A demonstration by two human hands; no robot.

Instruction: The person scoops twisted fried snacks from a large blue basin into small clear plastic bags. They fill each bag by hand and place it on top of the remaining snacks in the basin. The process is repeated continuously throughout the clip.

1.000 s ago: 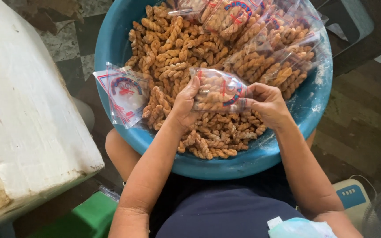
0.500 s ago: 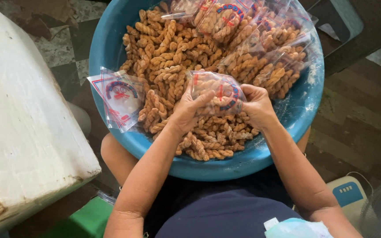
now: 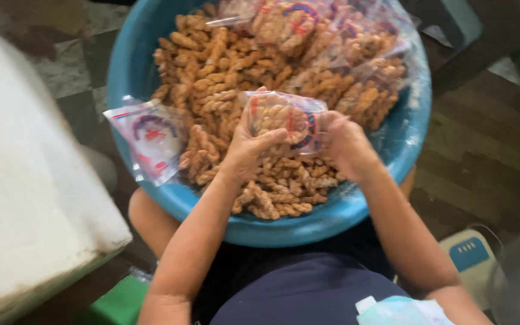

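Lifted slightly higher over the blue basin (image 3: 129, 72), the clear snack-filled bag (image 3: 287, 120) sits gripped by both hands' fingers (image 3: 266, 139).

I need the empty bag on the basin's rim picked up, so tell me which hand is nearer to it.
Left. The left hand grips the filled bag, a short way right of the empty bag. The right hand holds the filled bag's far side.

Twisted snacks (image 3: 212, 84) in basin (image 3: 308, 225) on lap, filled bags (image 3: 332, 42) behind, empty bags (image 3: 151, 138) left
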